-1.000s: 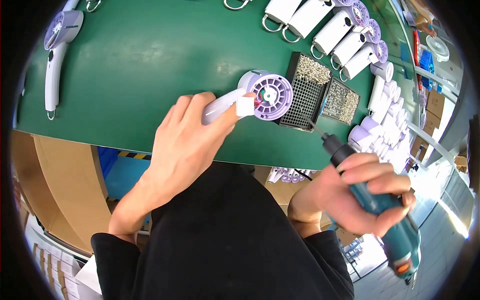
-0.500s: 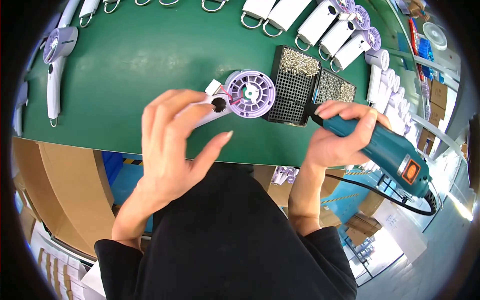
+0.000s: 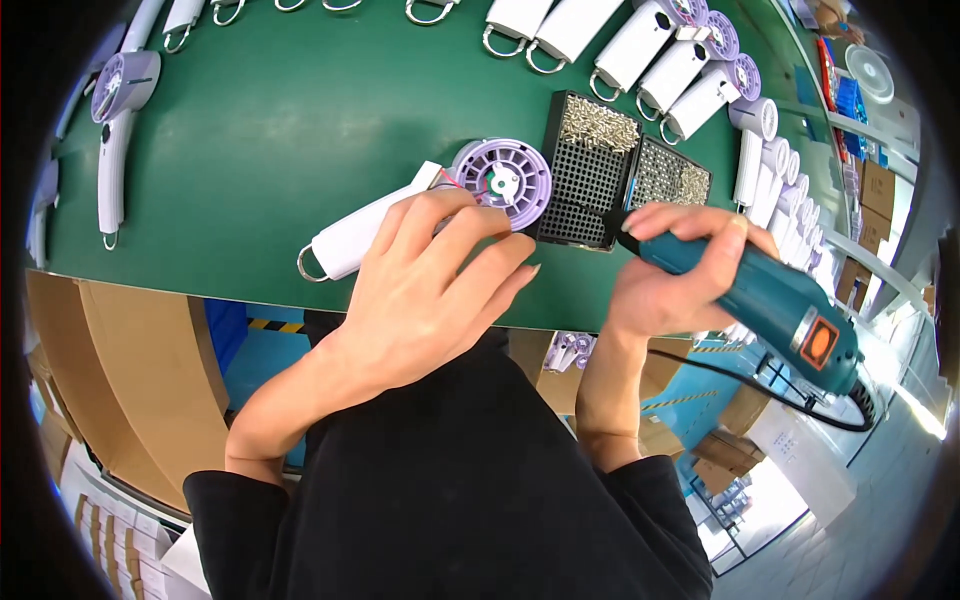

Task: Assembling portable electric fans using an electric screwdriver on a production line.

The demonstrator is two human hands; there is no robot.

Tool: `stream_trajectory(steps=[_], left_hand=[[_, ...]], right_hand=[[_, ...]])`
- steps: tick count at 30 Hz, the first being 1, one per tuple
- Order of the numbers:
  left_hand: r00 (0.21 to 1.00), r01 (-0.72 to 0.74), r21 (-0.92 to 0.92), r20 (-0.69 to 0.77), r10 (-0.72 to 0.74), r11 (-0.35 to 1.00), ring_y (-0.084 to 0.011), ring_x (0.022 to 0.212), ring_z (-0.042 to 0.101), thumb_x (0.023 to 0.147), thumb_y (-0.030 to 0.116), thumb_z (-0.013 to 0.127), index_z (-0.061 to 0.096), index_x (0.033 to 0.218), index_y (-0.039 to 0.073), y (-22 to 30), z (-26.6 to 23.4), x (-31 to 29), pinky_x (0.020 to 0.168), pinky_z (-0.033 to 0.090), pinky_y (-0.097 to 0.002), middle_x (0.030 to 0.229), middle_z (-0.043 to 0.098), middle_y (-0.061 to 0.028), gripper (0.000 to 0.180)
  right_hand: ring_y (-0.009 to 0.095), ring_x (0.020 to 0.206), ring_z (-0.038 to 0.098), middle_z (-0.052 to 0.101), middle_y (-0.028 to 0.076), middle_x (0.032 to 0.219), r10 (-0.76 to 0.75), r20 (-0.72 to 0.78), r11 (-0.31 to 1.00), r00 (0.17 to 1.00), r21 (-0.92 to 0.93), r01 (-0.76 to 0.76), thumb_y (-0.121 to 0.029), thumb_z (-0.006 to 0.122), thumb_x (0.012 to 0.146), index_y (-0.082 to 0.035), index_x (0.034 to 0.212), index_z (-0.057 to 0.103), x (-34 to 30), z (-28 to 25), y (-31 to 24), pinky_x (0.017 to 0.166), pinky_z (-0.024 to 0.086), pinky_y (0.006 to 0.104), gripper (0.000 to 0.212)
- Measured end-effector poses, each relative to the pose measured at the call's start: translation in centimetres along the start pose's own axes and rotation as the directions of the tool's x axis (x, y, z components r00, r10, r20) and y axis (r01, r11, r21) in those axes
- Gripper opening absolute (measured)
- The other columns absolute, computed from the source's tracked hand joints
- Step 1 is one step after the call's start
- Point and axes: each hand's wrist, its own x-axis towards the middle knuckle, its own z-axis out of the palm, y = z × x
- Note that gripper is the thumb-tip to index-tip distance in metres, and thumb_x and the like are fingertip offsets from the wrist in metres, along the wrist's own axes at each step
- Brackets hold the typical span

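While gripping teal screwdriver [image 3: 765,292] with right hand [image 3: 685,285], curls left hand [image 3: 430,290] over white-purple fan [image 3: 372,228] mid-frame; cannot tell if clasped.

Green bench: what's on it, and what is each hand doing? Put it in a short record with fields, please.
Surface: green bench
Left hand: over the neck of a fan; fingertip contact hard to tell
Right hand: gripping a teal screwdriver, its black nose by the larger tray's near right corner
Fan: lying down, purple head to the right, white handle to the left
Trays: larger tray and smaller tray, both holding small metal parts
Other fans: row at upper right
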Motion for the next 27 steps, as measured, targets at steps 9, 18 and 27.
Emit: stream_trajectory(steps=[9, 18, 27], left_hand=[[1.0, -0.007, 0.005, -0.015, 0.007, 1.0, -0.0291, 0.096, 0.058, 0.069, 0.007, 0.081, 0.068, 0.1, 0.007, -0.2, 0.1, -0.1, 0.081, 0.047, -0.0422, 0.102, 0.061, -0.0064, 0.033], [1.0, -0.009, 0.014, 0.007, 0.009, 1.0, -0.029, 0.095, 0.058, 0.071, 0.007, 0.08, 0.068, 0.1, 0.007, -0.2, 0.2, -0.1, 0.081, 0.047, -0.0426, 0.102, 0.061, -0.0062, 0.032], [0.999, -0.047, -0.064, -0.003, 0.047, 0.997, -0.0275, 0.096, 0.058, 0.068, 0.01, 0.082, 0.068, 0.109, 0.007, 0.4, 0.4, 0.8, 0.08, 0.047, -0.0397, 0.102, 0.061, -0.0055, 0.043]], right_hand=[[0.022, 0.038, 0.049, 0.048, 0.012, 0.062, -0.114, -0.034, 0.985, 0.993, 0.126, 0.117, -0.014, 0.051, 0.093, -0.002, 0.101, 0.041, 0.5, -0.9, -1.6, 0.036, 0.049, 0.0379, 0.017], [0.022, 0.038, 0.049, 0.047, 0.012, 0.06, -0.089, -0.051, 0.994, 0.995, 0.057, 0.092, -0.012, 0.054, 0.092, -0.001, 0.102, 0.041, 0.3, -0.4, -1.0, 0.035, 0.048, 0.036, 0.019], [0.026, 0.042, 0.05, 0.05, 0.013, 0.077, -0.096, 0.15, 0.885, 0.984, 0.466, 0.016, -0.032, 0.036, 0.105, -0.004, 0.124, 0.042, -0.8, -1.6, -6.3, 0.038, 0.048, 0.0398, 0.034]])
